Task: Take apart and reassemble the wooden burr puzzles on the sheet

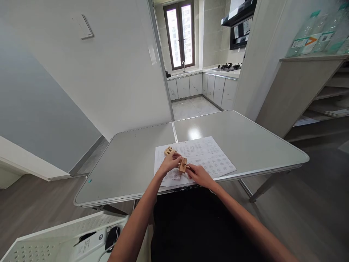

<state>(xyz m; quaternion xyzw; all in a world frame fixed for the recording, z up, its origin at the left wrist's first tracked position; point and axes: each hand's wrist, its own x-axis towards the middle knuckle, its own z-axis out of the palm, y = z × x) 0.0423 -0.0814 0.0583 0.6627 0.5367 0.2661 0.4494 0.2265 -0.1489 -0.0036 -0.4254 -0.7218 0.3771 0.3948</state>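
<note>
A small wooden block (183, 165) with a thin rod through it is between my two hands, over the printed sheet. My left hand (171, 162) grips its left side with bent fingers. On the right, my right hand (200, 175) pinches the rod end at the block's side. Just beyond my left hand, a lighter wooden piece with slots (169, 150) lies on the sheet. The paper sheet (220, 163) is covered with small line drawings and lies flat under both hands. My fingers hide part of the block and the rod.
The pale folding table (253, 145) has a metal rim and a centre seam. A white basket (49, 236) holding a white box and a cable stands at the lower left. Shelves (302, 80) with plastic bottles (308, 34) are at the right. A kitchen lies beyond the doorway.
</note>
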